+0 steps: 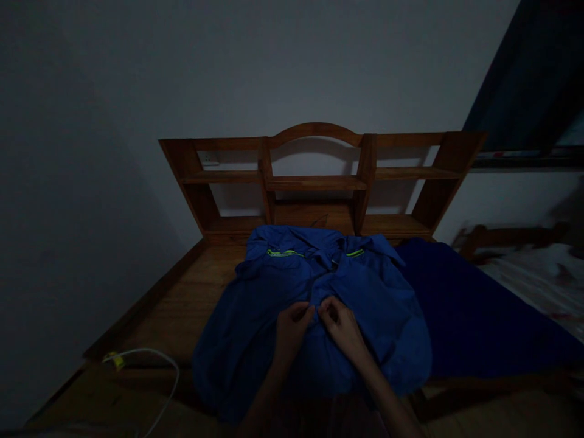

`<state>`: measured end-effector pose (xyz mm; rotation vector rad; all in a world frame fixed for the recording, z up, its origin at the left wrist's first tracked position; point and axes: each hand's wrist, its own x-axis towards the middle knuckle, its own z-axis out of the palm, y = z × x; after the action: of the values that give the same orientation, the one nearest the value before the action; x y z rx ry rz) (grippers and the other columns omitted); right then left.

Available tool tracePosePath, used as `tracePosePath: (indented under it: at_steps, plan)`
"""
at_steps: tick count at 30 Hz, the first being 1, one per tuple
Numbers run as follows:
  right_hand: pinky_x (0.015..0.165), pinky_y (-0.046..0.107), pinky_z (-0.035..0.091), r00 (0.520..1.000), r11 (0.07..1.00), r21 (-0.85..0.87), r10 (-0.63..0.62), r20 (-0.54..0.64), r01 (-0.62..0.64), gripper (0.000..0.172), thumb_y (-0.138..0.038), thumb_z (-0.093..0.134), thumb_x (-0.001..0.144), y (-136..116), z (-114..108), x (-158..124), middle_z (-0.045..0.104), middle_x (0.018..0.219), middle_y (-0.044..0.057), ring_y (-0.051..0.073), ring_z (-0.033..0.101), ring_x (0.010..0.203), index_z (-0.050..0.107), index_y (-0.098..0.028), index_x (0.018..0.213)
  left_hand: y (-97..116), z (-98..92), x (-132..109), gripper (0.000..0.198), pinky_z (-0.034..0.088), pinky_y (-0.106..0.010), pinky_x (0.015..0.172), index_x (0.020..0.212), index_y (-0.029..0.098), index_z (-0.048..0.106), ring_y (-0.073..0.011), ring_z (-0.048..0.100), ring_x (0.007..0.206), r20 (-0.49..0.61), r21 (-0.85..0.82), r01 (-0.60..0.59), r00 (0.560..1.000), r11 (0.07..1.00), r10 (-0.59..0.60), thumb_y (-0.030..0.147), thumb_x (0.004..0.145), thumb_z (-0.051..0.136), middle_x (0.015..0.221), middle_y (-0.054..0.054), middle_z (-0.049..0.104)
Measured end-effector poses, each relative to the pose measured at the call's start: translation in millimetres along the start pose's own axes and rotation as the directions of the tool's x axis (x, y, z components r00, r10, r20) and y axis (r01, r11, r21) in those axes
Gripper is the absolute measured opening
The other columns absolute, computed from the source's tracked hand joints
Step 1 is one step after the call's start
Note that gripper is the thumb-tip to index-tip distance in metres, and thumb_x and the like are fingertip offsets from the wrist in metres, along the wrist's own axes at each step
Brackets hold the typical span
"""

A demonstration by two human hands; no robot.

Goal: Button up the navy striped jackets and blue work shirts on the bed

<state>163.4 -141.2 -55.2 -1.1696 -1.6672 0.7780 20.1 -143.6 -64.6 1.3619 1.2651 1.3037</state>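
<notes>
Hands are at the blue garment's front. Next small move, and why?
I'd probably bring the left hand and right hand slightly closer together at the front of the blue garment: both seem to pinch cloth there, with a small gap between them. Finer detail is too dark to tell.

Bare forearms (387,398) angling in toward each other, left hand (291,331) and right hand (343,327) nearly meeting. Fingers (300,305) curl round to the thumbs (307,317) in a pinch, little loop on each side, tips just beside each other.
</notes>
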Motion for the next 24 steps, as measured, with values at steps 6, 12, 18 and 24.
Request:
tracePosePath:
  at_steps: [6,12,18,24]
  plan:
    - [0.062,0.023,0.040,1.000,1.000,-0.006,0.006,0.010,-0.006,0.015,-0.029,0.047,0.086,-0.8,0.1,0.3,0.058,0.072,-0.001,0.013,0.054,0.065,0.055,-0.018,0.080,0.8,-0.5,-0.5,0.027,0.051,-0.028,0.076,0.085,0.014,0.069,-0.0205,0.065,0.084,-0.059,0.026,-0.003,0.998,1.000,0.005,0.037,0.075,0.062,0.087,-0.007,0.071]
    - [0.063,0.023,0.040,1.000,1.000,-0.015,0.011,-0.021,-0.012,0.016,-0.029,0.048,0.086,-1.4,0.0,-1.5,0.059,0.072,0.000,0.013,0.055,0.066,0.057,-0.018,0.079,0.3,5.5,-10.3,0.021,0.052,-0.027,0.076,0.091,0.017,0.067,-0.0179,0.065,0.084,-0.109,0.138,-0.117,0.985,0.984,0.133,0.032,0.078,0.061,0.090,-0.006,0.068]
    - [0.062,0.022,0.040,0.999,0.999,0.026,0.036,-0.019,-0.035,0.015,-0.029,0.049,0.084,3.1,0.2,-2.5,0.058,0.071,0.000,0.013,0.054,0.065,0.058,-0.017,0.079,-0.5,6.3,-16.3,0.020,0.053,-0.026,0.076,0.096,0.018,0.065,-0.0158,0.062,0.087,-0.100,0.199,-0.199,0.970,0.960,0.222,0.028,0.080,0.058,0.095,-0.006,0.064]
    - [0.059,0.021,0.038,0.999,0.995,0.090,0.038,0.019,-0.039,0.016,-0.028,0.050,0.083,6.6,-1.0,-1.6,0.057,0.071,-0.001,0.012,0.052,0.065,0.059,-0.016,0.079,-0.8,8.6,-16.6,0.016,0.051,-0.027,0.073,0.093,0.019,0.065,-0.0159,0.062,0.082,-0.116,0.374,-0.273,0.934,0.886,0.337,0.022,0.077,0.062,0.091,-0.004,0.064]
